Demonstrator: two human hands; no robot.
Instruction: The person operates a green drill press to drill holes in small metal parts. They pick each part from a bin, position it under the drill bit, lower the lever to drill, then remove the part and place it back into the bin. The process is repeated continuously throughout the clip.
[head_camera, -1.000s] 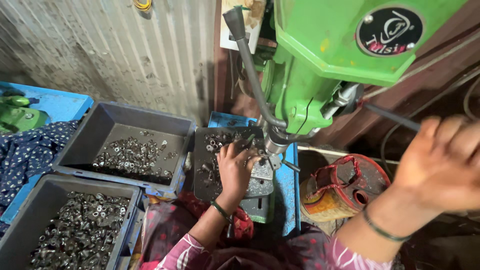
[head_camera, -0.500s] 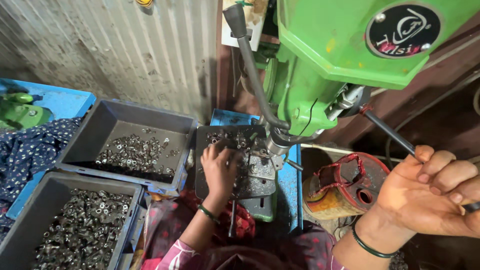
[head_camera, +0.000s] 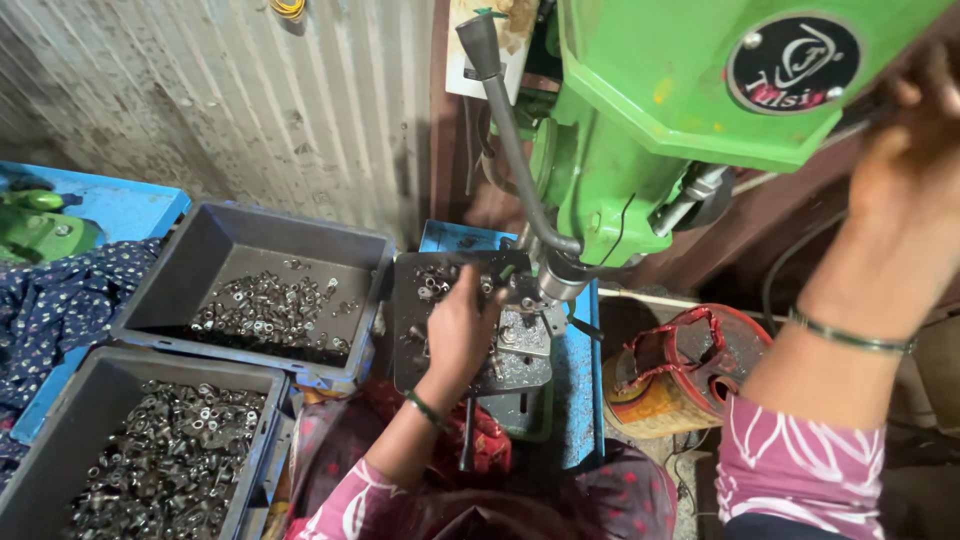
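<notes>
Two hands: both belong to the person wearing the camera.
Left hand (head_camera: 462, 325): it rests on the dark tray (head_camera: 410, 345) right under the drill, fingers curled down onto small metal parts (head_camera: 436, 283). I cannot tell if its grip holds a part.
Right hand (head_camera: 915, 140): it is raised high at the right, up by the machine's head. Its grip is hidden, so I cannot tell what it holds.
Drill machine (head_camera: 660, 110): big and green, standing over the tray, with a grey lever (head_camera: 510, 130) sticking up to the left.
Machine surface (head_camera: 585, 400): blue, under the dark tray.
Near bin (head_camera: 45, 455): grey, at the bottom left, full of little metal rings.
Far bin (head_camera: 190, 265): grey, just behind the near bin, with fewer rings in it.
Cloth (head_camera: 55, 310): dark blue with dots, left of the bins.
Coil thing (head_camera: 690, 365): round, red and yellow, on the floor to the right of the machine.
Wall (head_camera: 250, 110): grey wavy metal behind the bins.
</notes>
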